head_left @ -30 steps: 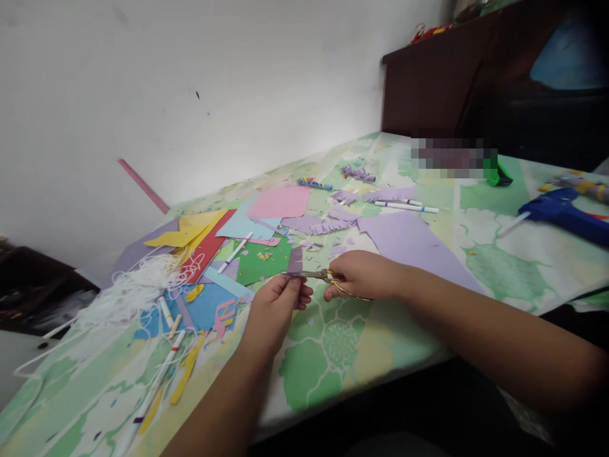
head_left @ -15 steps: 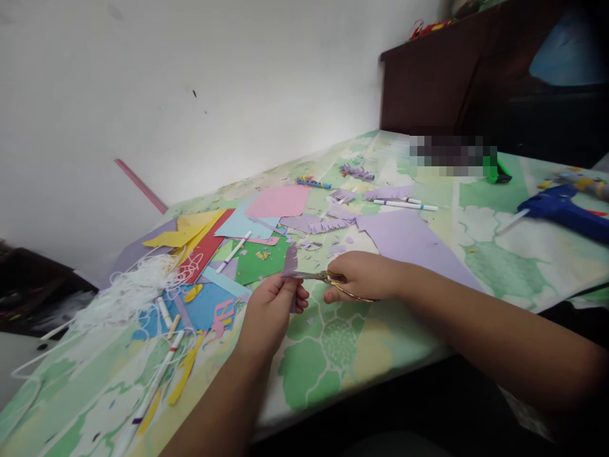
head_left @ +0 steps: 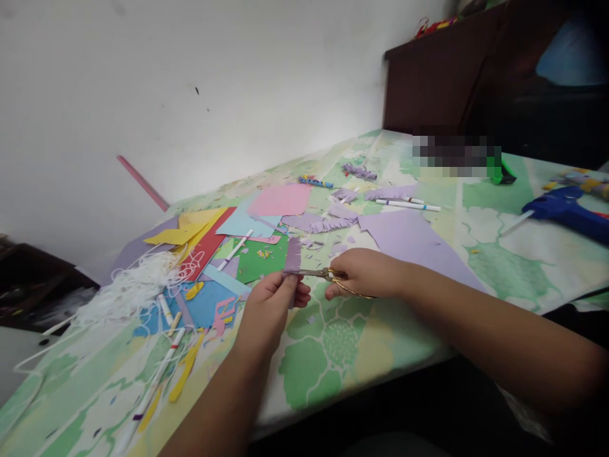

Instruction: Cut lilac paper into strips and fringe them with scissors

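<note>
My left hand [head_left: 273, 297] pinches a narrow strip of purple paper [head_left: 294, 252] that stands up above the fingers, its right edge cut into a fringe. In my right hand [head_left: 364, 273] is a pair of scissors [head_left: 323, 273] with gold-coloured handles, its blades pointing left. They lie across the strip just above my left fingertips. Part of the strip is hidden behind the left fingers. Beyond the hands lie small purple scraps and a fringed purple strip [head_left: 333, 224]. A large lilac sheet [head_left: 419, 244] rests beside my right wrist.
Left of my hands are white string [head_left: 137, 285], coloured paper sheets [head_left: 280, 200] and several white marker pens [head_left: 165, 311]. A blue glue gun [head_left: 566, 212] sits at the right. Farther back lie a fringed purple roll [head_left: 359, 171] and a blue roll [head_left: 315, 182].
The purple strip's upper part has turned and shows more of its flat face and fringe. The scissor blades stay at the strip; both hands have hardly moved.
</note>
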Action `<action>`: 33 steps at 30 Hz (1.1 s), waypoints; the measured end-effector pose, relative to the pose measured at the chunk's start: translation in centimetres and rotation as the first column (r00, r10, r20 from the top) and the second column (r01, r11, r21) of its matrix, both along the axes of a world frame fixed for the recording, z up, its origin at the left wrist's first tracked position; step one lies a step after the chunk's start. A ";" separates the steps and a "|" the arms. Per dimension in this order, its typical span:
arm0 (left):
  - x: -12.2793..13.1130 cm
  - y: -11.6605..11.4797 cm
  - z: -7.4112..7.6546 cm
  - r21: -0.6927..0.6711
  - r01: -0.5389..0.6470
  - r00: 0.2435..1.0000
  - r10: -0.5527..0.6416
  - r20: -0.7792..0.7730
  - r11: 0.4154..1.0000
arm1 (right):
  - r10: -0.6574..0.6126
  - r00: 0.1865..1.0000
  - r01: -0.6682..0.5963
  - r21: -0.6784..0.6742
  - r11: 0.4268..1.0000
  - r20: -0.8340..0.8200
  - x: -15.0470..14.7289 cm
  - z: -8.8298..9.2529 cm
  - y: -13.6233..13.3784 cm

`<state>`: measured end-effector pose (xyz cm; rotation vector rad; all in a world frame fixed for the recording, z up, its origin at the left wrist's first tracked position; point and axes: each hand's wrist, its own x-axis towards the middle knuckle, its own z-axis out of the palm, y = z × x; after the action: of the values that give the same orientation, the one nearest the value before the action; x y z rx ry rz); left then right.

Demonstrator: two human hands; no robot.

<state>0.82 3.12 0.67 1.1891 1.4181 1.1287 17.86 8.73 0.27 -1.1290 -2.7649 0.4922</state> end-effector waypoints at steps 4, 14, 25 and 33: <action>0.1 0.0 0.1 -0.011 -0.013 1.000 0.013 0.003 1.000 | -0.010 1.000 0.010 0.002 1.000 -0.003 0.0 0.1 0.0; 0.0 0.1 -0.2 -0.017 -0.001 1.000 0.001 0.004 1.000 | -0.070 0.997 0.071 -0.008 0.997 0.029 -0.2 0.1 0.0; 0.0 0.1 -0.3 0.039 0.010 1.000 -0.009 -0.022 0.999 | -0.041 0.999 0.041 -0.052 0.998 0.005 0.1 0.1 -0.4; -0.1 0.0 -0.4 0.051 0.019 0.996 -0.014 -0.092 0.999 | -0.021 0.999 0.020 -0.041 0.999 -0.026 -0.1 -0.1 -0.1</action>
<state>0.72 3.15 0.25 1.3018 1.4532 1.1179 17.73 8.60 0.15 -1.1498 -2.7297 0.5602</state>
